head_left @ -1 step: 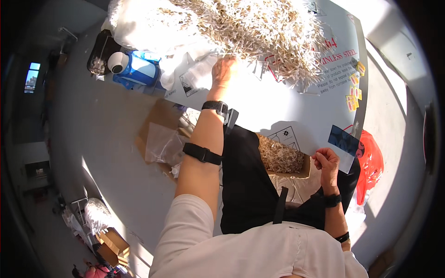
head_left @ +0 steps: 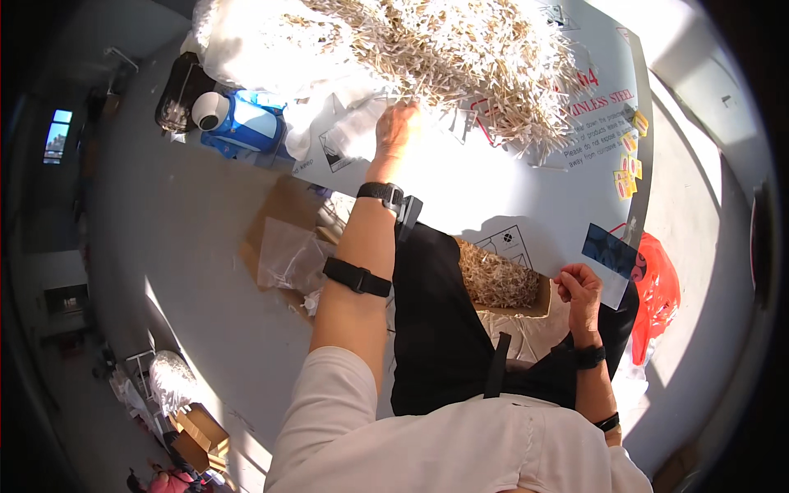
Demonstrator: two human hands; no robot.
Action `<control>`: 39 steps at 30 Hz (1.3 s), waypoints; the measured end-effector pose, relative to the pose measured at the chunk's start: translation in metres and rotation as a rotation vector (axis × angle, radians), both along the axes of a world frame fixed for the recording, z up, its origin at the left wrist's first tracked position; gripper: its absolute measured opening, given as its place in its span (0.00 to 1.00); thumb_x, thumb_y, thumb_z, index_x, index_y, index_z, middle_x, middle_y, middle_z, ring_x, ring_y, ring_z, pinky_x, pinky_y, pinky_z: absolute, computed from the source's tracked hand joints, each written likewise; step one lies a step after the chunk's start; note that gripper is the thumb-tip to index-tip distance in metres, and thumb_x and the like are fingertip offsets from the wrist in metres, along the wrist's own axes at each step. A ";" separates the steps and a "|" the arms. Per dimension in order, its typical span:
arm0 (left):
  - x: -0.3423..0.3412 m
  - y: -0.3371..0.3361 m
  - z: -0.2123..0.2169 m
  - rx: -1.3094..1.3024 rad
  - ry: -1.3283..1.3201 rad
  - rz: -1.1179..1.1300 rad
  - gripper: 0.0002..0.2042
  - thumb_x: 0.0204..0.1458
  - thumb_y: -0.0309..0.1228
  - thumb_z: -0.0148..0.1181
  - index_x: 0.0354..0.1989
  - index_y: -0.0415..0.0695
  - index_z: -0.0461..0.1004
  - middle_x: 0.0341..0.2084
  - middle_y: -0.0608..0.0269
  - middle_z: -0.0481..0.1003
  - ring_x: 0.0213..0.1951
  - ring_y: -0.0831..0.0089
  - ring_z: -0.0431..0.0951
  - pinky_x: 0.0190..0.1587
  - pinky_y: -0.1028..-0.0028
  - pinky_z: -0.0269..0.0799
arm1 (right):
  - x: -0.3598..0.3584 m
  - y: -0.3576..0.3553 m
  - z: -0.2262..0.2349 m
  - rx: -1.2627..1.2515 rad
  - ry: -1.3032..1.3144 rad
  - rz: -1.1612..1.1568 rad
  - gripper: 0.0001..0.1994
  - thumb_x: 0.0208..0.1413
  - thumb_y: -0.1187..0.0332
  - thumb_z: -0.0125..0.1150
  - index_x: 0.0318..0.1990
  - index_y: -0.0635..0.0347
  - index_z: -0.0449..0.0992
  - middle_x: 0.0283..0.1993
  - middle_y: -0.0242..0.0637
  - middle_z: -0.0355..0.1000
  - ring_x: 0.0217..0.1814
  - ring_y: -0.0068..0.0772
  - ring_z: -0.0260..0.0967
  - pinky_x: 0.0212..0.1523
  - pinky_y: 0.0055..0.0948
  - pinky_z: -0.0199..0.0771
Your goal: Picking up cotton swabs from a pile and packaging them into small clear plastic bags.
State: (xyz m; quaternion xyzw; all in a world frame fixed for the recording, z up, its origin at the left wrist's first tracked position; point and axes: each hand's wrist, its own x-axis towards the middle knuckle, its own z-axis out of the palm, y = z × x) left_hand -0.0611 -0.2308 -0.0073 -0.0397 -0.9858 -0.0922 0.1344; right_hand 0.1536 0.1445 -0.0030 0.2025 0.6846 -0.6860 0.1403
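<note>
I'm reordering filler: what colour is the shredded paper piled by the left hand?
The shredded paper is off-white to beige, shown in the head view.

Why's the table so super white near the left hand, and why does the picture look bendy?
In the head view, bright light washes the tabletop nearly white beside the left hand, also bleaching parts of the paper shreds; in the same head view, the wide fisheye lens bends straight edges toward the rim and leaves the corners black.
</note>
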 end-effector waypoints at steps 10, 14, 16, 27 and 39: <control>0.055 -0.082 0.002 0.107 0.327 0.148 0.08 0.41 0.20 0.56 0.31 0.44 0.76 0.27 0.54 0.75 0.33 0.54 0.76 0.36 0.62 0.72 | 0.000 0.002 -0.002 0.001 -0.004 0.009 0.02 0.57 0.74 0.56 0.35 0.60 0.74 0.26 0.29 0.75 0.21 0.13 0.63 0.22 0.14 0.59; 0.060 -0.075 -0.014 -0.059 0.308 -0.072 0.06 0.41 0.23 0.55 0.29 0.41 0.76 0.33 0.52 0.75 0.38 0.53 0.74 0.43 0.62 0.72 | 0.002 0.008 -0.006 0.001 0.004 -0.001 0.02 0.57 0.74 0.56 0.35 0.61 0.74 0.26 0.29 0.75 0.20 0.13 0.63 0.21 0.14 0.58; 0.059 -0.080 -0.021 0.017 0.351 -0.051 0.06 0.40 0.22 0.55 0.27 0.41 0.76 0.31 0.53 0.75 0.37 0.54 0.74 0.43 0.62 0.71 | 0.001 0.005 -0.004 0.046 0.008 0.006 0.02 0.58 0.74 0.56 0.35 0.61 0.74 0.26 0.30 0.74 0.20 0.13 0.63 0.21 0.13 0.58; 0.065 -0.058 0.031 0.324 0.707 0.075 0.08 0.34 0.14 0.57 0.23 0.41 0.73 0.26 0.58 0.75 0.34 0.59 0.74 0.40 0.67 0.69 | -0.002 0.007 -0.001 -0.004 0.008 0.041 0.07 0.59 0.67 0.58 0.35 0.62 0.75 0.27 0.32 0.75 0.23 0.16 0.67 0.24 0.14 0.64; 0.217 0.170 0.067 0.284 0.213 -0.720 0.06 0.42 0.32 0.54 0.24 0.42 0.69 0.41 0.53 0.71 0.54 0.61 0.68 0.55 0.57 0.61 | -0.009 -0.053 0.040 -0.828 -0.082 0.064 0.16 0.64 0.65 0.52 0.48 0.72 0.71 0.48 0.48 0.73 0.51 0.42 0.72 0.53 0.41 0.73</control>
